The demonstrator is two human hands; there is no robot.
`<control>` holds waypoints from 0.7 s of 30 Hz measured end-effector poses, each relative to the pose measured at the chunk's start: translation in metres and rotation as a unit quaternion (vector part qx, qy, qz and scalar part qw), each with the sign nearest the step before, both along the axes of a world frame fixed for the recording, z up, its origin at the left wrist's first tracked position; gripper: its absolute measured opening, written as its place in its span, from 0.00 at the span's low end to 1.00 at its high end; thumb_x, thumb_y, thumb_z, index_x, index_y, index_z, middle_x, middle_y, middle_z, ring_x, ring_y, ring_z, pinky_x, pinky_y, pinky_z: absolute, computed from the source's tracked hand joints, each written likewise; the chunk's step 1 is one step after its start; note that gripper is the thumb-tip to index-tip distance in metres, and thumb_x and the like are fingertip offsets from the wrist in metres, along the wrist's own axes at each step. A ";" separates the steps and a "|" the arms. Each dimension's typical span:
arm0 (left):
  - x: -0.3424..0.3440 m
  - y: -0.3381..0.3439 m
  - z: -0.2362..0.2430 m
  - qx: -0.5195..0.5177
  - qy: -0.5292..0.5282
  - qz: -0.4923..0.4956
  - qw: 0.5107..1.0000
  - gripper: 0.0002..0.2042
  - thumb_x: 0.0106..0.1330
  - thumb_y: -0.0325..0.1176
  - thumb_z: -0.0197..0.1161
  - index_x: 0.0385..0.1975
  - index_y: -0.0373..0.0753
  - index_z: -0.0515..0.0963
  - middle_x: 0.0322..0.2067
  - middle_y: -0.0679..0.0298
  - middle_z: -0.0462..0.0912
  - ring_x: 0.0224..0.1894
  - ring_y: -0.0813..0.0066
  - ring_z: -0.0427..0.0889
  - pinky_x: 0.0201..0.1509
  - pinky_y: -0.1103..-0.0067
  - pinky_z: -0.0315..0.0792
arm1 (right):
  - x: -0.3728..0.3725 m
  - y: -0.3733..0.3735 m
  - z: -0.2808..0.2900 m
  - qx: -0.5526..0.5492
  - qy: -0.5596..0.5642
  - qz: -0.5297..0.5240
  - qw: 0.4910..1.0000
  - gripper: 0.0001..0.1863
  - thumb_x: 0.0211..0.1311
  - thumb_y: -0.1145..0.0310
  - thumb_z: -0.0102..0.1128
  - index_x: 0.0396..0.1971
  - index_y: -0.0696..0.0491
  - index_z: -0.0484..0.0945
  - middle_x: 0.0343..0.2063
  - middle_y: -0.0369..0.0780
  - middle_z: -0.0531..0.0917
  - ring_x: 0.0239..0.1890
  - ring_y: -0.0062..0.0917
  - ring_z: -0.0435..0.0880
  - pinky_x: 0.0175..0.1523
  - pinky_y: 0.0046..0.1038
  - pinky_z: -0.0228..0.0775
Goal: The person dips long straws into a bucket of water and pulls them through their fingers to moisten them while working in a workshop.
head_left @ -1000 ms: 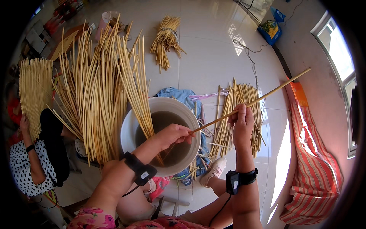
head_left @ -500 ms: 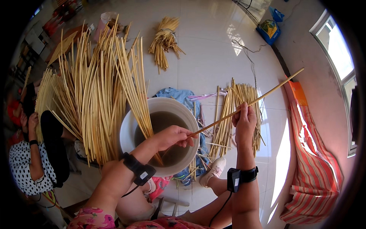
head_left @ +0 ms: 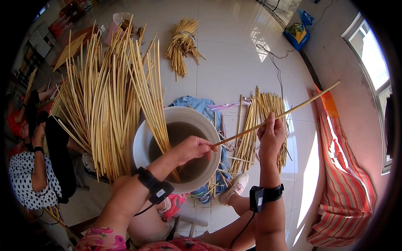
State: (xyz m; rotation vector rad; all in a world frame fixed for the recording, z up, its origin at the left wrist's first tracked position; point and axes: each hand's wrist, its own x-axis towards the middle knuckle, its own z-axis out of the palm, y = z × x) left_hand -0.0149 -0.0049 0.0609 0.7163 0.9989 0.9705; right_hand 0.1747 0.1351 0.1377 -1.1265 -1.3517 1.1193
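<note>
The left hand [head_left: 191, 149] pinches a long thin stick [head_left: 247, 131] between its fingers above the white bucket [head_left: 143, 155]; the right hand [head_left: 272, 134] has its fingers pinching it farther along. Beyond, a bound bundle of sticks [head_left: 182, 44] lies on the floor [head_left: 228, 69].

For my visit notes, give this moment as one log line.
left hand: pinches stick; right hand: holds same stick, farther right; white bucket: under left hand

White lettering stands low on the blue plastic bag [head_left: 296, 37] by the wall. Small white labels sit on the black strapped device [head_left: 154, 187] on the left forearm and its right-side counterpart [head_left: 256, 199]; their print seems too small to read.
</note>
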 end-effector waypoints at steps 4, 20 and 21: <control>0.000 0.001 -0.011 0.002 0.036 0.019 0.999 0.13 0.63 0.27 0.49 0.42 0.29 0.78 0.26 0.64 0.80 0.24 0.88 0.67 0.28 0.91 0.61 | -0.003 -0.004 0.002 0.011 0.020 0.012 1.000 0.17 0.69 0.62 0.50 0.20 0.53 0.68 0.11 0.31 0.69 0.11 0.11 0.66 0.16 0.15 0.58; -0.003 0.005 -0.017 0.006 0.070 0.021 0.997 0.11 0.65 0.31 0.50 0.34 0.31 0.78 0.31 0.63 0.81 0.25 0.85 0.69 0.32 0.88 0.65 | -0.005 -0.008 -0.001 -0.003 0.040 0.078 0.996 0.14 0.69 0.62 0.50 0.25 0.53 0.70 0.13 0.29 0.69 0.13 0.09 0.65 0.18 0.13 0.56; -0.002 0.006 -0.025 0.012 0.091 0.011 0.996 0.11 0.66 0.31 0.49 0.33 0.32 0.78 0.30 0.63 0.81 0.26 0.84 0.70 0.34 0.86 0.66 | -0.009 -0.009 -0.002 0.006 0.008 0.086 0.996 0.14 0.69 0.62 0.50 0.25 0.53 0.70 0.14 0.29 0.68 0.14 0.09 0.64 0.18 0.13 0.54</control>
